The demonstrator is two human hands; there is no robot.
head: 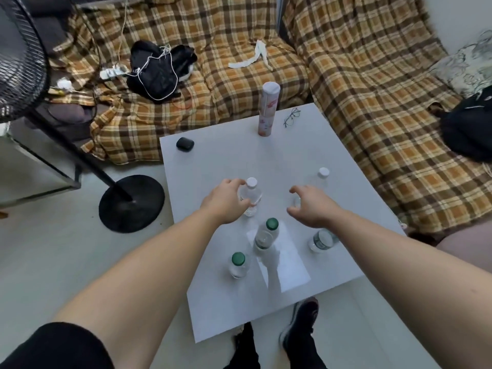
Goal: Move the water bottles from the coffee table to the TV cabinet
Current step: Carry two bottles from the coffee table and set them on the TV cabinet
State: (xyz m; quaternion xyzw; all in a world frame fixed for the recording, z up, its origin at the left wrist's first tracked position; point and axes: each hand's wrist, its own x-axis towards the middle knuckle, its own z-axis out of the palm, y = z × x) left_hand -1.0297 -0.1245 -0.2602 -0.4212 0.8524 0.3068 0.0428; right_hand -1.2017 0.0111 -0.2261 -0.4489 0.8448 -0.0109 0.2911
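Several clear water bottles stand on the white coffee table [213, 161]. My left hand [226, 201] curls around a white-capped bottle [252, 194], thumb and fingers on either side of it; the bottle stands on the table. My right hand [310, 206] is open, fingers spread, just in front of a second white-capped bottle [323, 174] whose lower body it hides. Nearer me stand two green-capped bottles [267, 234] [238, 265]. Another bottle [320, 242] sits partly under my right forearm. The TV cabinet is out of sight.
A tall pink can [268, 110], glasses [291, 117] and a black earbud case [185, 143] lie at the table's far end. A plaid-covered sofa [372, 102] wraps the far and right sides. A standing fan's base [131, 203] is on the floor at left. My shoes [300, 328] touch the near edge.
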